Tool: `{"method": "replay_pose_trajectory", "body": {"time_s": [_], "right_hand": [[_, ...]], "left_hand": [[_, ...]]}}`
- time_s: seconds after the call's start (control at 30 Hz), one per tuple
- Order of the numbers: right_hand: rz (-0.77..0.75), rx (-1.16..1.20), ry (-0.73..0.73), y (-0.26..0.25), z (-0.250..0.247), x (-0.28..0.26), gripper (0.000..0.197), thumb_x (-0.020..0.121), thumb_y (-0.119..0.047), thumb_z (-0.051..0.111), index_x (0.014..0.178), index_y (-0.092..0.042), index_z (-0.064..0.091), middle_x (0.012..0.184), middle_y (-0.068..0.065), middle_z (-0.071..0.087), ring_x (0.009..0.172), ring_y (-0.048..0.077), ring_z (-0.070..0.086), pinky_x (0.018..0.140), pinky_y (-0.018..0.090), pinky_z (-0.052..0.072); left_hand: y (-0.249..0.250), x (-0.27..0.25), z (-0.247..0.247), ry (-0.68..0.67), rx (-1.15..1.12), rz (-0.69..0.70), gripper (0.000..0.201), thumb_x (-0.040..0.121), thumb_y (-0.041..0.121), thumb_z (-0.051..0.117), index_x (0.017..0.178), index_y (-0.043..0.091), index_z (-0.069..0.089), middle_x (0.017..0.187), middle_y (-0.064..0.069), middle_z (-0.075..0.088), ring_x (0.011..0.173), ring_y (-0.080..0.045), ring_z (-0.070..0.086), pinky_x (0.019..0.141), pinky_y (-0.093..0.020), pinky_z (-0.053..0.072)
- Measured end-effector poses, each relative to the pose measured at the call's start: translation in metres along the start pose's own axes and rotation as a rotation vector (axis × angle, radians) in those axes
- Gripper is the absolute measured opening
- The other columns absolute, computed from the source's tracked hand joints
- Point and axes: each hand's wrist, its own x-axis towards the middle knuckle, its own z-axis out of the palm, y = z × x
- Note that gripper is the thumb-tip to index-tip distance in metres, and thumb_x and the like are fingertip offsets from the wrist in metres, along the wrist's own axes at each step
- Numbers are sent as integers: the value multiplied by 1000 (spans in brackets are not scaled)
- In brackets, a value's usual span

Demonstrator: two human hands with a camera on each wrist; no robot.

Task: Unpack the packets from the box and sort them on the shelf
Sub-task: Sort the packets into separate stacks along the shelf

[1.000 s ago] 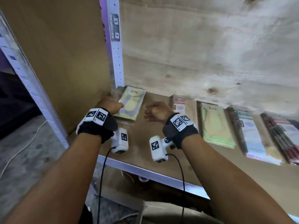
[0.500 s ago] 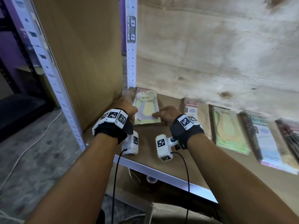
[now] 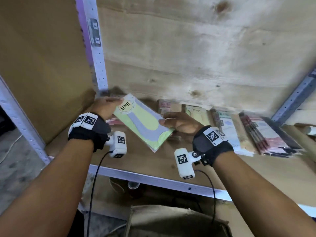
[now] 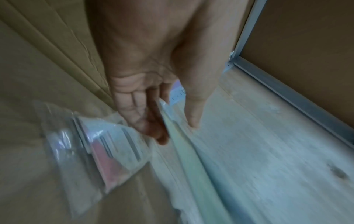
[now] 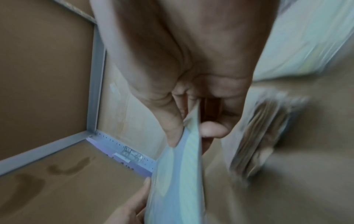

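A light green packet [image 3: 143,122] with a grey curved shape and a round "ENE" label hangs tilted above the wooden shelf [image 3: 153,161]. My left hand [image 3: 109,106] pinches its far left corner, thumb on top. Its right edge is pinched between thumb and fingers of my right hand [image 3: 171,121]. The left wrist view shows my left hand [image 4: 159,121] on the packet's edge [image 4: 184,151], and a clear packet with pink contents [image 4: 107,151] lying on the shelf beneath. In the right wrist view my right hand [image 5: 191,130] grips the packet [image 5: 178,174].
Several packets lie in a row along the shelf's back: beige [image 3: 196,112], pale blue [image 3: 227,127], dark red [image 3: 266,134]. A white perforated upright [image 3: 95,48] and a brown side panel [image 3: 42,65] close the left corner. An open cardboard box [image 3: 171,221] stands below the shelf.
The green packet lay flat in the shelf's left corner under both hands. Now both hands hold it lifted off the shelf, tilted and shifted right.
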Motion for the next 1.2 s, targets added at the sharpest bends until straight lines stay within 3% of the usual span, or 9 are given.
{"method": "replay_pose_trajectory", "body": {"time_s": [0.1, 0.27, 0.37, 0.47, 0.6, 0.67, 0.9, 1.07, 1.2], "right_hand": [[-5, 24, 27, 11, -27, -23, 24, 90, -7, 68, 109, 7, 63, 101, 19, 65, 89, 27, 61, 80, 37, 46], [-7, -12, 54, 36, -71, -51, 28, 90, -5, 67, 115, 8, 62, 104, 17, 65, 96, 25, 61, 91, 36, 44], [-21, -14, 63, 51, -92, -67, 21, 92, -4, 65, 112, 3, 63, 99, 13, 68, 90, 15, 66, 83, 22, 47], [-21, -44, 103, 60, -107, -76, 26, 91, -7, 67, 115, 3, 63, 106, 17, 69, 98, 17, 64, 94, 29, 47], [-23, -53, 140, 62, -123, -82, 17, 90, -10, 68, 108, -11, 67, 105, 11, 70, 101, 20, 62, 102, 39, 44], [-16, -20, 161, 65, -127, -85, 21, 91, -10, 67, 112, -6, 66, 110, 19, 70, 98, 23, 59, 95, 46, 44], [-12, 35, 165, 71, -138, -97, 31, 94, 0, 59, 124, 8, 57, 109, 20, 65, 90, 20, 63, 86, 25, 49], [-16, 16, 173, 73, -142, -101, 23, 93, 2, 58, 116, 2, 60, 103, 13, 66, 74, 4, 66, 75, 11, 50], [1, 60, 191, 74, -143, -101, 13, 92, 2, 60, 100, -7, 65, 89, 4, 71, 72, 4, 68, 74, 13, 51]], "left_hand": [[15, -20, 26, -88, 57, 101, 12, 88, 31, 71, 93, 21, 75, 95, -7, 74, 83, -20, 69, 65, -23, 55], [32, -53, 70, -121, 76, 201, 31, 89, 38, 69, 96, 9, 74, 73, -6, 69, 47, -4, 56, 41, -14, 37], [38, -64, 92, -239, -16, 180, 31, 91, 31, 68, 108, 6, 74, 98, -11, 75, 79, -12, 70, 65, -17, 52], [39, -67, 110, -297, -41, 137, 32, 91, 30, 69, 112, 6, 73, 108, -13, 74, 101, -25, 70, 86, -31, 53], [40, -70, 129, -311, -127, 62, 40, 85, 38, 73, 108, 5, 74, 105, -11, 76, 99, -27, 71, 84, -33, 54], [41, -72, 135, -343, -166, 29, 44, 85, 37, 73, 110, 2, 72, 105, -14, 75, 96, -28, 71, 87, -37, 53], [40, -81, 150, -427, -185, -12, 40, 93, 27, 65, 123, 1, 66, 119, -21, 69, 107, -36, 66, 96, -52, 52], [37, -84, 160, -430, -158, -78, 40, 93, 34, 65, 123, 8, 67, 119, -16, 70, 116, -35, 63, 106, -53, 45], [35, -83, 165, -373, -252, -145, 45, 89, 54, 62, 115, 18, 65, 104, -5, 75, 92, -19, 71, 85, -35, 56]]}}
